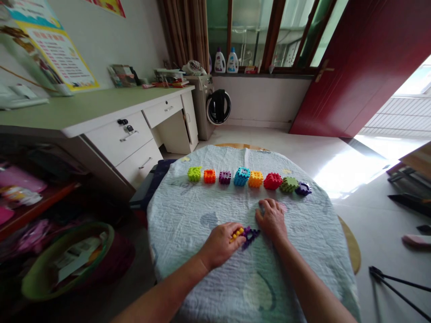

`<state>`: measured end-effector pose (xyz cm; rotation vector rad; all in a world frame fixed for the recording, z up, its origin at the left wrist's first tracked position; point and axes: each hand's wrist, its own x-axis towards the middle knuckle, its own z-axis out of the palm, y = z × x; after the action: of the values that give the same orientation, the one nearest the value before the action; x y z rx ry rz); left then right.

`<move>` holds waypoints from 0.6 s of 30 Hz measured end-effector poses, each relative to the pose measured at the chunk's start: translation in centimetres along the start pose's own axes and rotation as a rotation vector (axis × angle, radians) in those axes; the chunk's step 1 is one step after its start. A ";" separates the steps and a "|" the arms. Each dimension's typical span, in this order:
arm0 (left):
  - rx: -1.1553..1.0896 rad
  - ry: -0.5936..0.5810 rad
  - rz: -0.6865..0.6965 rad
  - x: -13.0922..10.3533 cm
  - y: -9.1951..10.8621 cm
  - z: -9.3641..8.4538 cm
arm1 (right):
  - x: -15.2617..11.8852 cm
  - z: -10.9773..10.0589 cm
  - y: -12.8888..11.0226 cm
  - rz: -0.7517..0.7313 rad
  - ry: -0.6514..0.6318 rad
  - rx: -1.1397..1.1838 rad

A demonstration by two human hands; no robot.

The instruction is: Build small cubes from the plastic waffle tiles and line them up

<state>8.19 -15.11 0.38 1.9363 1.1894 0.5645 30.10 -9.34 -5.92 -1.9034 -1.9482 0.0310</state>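
Yellow knobbed plastic piece [237,234] gripped by left hand [222,244], purple toothed plastic piece [249,234] alongside; right hand [273,219] released, nearer far edge of cloth-covered table [182,213].

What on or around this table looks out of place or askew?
The washing machine stands open, with dark cloth hanging at its round door. On the table, the row of cubes is uneven: wider gaps at the left, crowded at the right. Nothing looks spilled.
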 end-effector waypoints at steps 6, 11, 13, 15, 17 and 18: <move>-0.254 0.146 -0.075 4.0 -0.9 -0.5 | 0.0 -0.2 -0.3 0.007 0.001 0.019; -0.442 0.119 -0.051 6.5 -1.0 1.3 | -0.1 -0.3 -0.4 0.025 -0.004 0.010; -0.546 0.009 -0.037 6.8 -1.1 2.1 | 0.0 -0.4 -0.5 0.029 -0.009 0.009; -0.603 -0.079 -0.023 6.7 -1.4 2.8 | 0.0 -0.4 -0.5 0.032 -0.014 0.011; -0.599 -0.069 -0.029 6.6 -1.9 3.1 | 0.0 -0.4 -0.5 0.035 -0.016 0.011; -0.572 -0.039 -0.043 6.5 -2.2 3.1 | 0.0 -0.3 -0.5 0.036 -0.015 0.010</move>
<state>12.19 -9.93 -3.42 1.4238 0.9142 0.7461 29.75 -9.49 -5.49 -1.9365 -1.9197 0.0657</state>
